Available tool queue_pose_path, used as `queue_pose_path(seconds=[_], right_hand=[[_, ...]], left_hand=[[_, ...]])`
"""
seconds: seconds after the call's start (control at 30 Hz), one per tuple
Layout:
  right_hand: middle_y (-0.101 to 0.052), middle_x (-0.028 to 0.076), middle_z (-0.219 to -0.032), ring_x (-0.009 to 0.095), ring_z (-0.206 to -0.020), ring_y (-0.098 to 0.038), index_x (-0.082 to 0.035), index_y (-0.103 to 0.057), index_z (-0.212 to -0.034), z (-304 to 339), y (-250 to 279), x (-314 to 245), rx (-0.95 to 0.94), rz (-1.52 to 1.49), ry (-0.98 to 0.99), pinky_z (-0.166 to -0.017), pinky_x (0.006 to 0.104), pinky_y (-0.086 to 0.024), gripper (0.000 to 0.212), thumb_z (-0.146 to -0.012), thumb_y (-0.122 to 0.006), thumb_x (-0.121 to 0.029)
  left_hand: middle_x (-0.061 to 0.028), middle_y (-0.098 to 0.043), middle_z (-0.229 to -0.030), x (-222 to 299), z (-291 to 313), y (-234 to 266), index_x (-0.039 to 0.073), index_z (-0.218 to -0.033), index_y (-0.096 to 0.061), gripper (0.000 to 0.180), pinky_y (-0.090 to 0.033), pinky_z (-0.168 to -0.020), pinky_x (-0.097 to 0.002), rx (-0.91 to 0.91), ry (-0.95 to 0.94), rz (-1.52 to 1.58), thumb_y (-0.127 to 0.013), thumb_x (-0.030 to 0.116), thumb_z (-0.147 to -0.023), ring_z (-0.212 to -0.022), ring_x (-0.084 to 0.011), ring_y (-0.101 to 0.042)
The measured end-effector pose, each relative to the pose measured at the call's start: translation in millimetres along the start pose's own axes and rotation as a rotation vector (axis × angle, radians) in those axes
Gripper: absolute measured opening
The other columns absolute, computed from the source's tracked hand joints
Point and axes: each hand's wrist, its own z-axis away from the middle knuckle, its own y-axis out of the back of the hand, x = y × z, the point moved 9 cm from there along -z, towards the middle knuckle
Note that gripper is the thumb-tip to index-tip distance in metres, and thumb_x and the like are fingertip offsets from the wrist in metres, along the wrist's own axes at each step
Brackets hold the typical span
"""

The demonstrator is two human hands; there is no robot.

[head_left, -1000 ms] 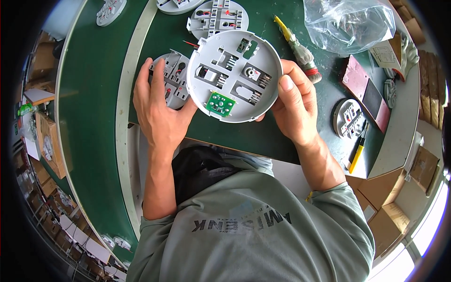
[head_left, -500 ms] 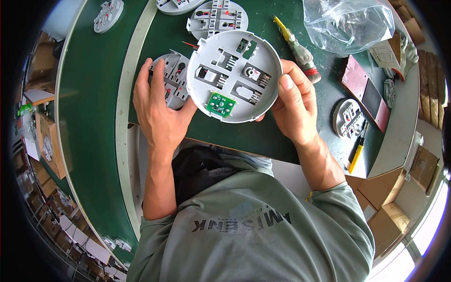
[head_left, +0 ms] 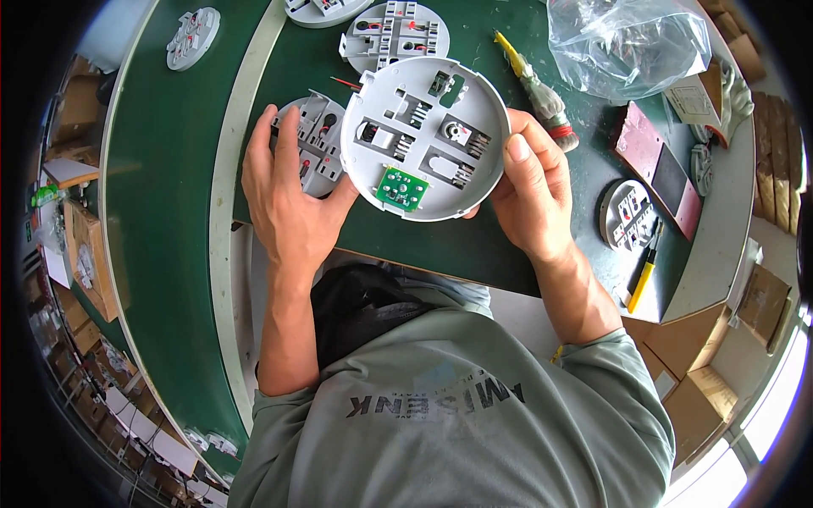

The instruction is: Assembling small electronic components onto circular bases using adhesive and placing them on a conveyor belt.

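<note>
A shallow round grey plastic housing point(head_left: 474, 169) is in my right hand point(head_left: 535, 190), with my thumb on its rim and the other fingers partly behind it. Its open side faces up and shows metal contacts, cut-outs and a small green circuit board point(head_left: 401, 188). Left of it, my left hand point(head_left: 292, 190) spans a round grey plastic base point(head_left: 326, 165) with clips and red and black parts. Those fingers lie along the base's left side, while the thumb reaches its lower right beside the housing. The housing overlaps this base's right part. A red wire point(head_left: 345, 83) sticks out above.
More round grey bases point(head_left: 398, 38) lie at the back, at far left and at right. A yellow-tipped tool with a wrapped handle point(head_left: 542, 97), a clear plastic bag point(head_left: 627, 46), a reddish panel point(head_left: 648, 148) and a yellow-handled screwdriver point(head_left: 644, 279) lie on the green bench.
The view has shifted very slightly. Both hands keep the same grip, and the housing sits a touch further right over the base.
</note>
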Motion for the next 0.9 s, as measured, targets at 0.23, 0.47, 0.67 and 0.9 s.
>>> queue_pose_path(seconds=[0.23,0.47,0.67,0.9], right_hand=[[-0.073,0.011,-0.107,0.016,-0.086,-0.073,0.002,-0.059,-0.14,0,-7,-5,0.007,0.019,-0.004,-0.072,0.0316,-0.063,0.043,-0.115,-0.051,-0.031],[-0.073,0.012,-0.11,0.018,-0.086,-0.074,0.002,-0.053,-0.143,9,-11,-9,0.01,0.063,-0.014,-0.071,0.0322,-0.063,0.04,-0.116,-0.047,-0.027],[-0.073,0.012,-0.111,0.019,-0.086,-0.074,0.003,-0.053,-0.145,13,-16,-12,-0.016,0.063,0.007,-0.071,0.0322,-0.063,0.042,-0.116,-0.047,-0.027],[-0.073,0.009,-0.108,0.015,-0.086,-0.072,0.002,-0.057,-0.146,18,-18,-15,-0.031,0.026,-0.007,-0.076,0.0304,-0.062,0.047,-0.116,-0.049,-0.034]], left_hand=[[-0.0184,-0.049,-0.155,1,-1,8,0.006,-0.149,-0.056,0.087,-0.044,-0.111,-0.0536,0.006,0.009,0.009,-0.092,0.038,-0.076,-0.137,-0.042,-0.051],[-0.0199,-0.047,-0.158,9,2,19,0.006,-0.149,-0.056,0.086,-0.041,-0.114,-0.0537,-0.031,-0.003,0.042,-0.091,0.036,-0.077,-0.14,-0.0432,-0.049],[-0.022,-0.049,-0.156,8,9,46,0.002,-0.149,-0.055,0.074,-0.044,-0.113,-0.0499,0.089,-0.032,0.2,-0.084,0.032,-0.088,-0.139,-0.0389,-0.053],[-0.0178,-0.068,-0.135,33,14,63,-0.002,-0.148,-0.057,0.052,-0.054,-0.103,-0.0399,-0.007,0.183,0.81,-0.065,0.03,-0.109,-0.123,-0.0246,-0.066]])
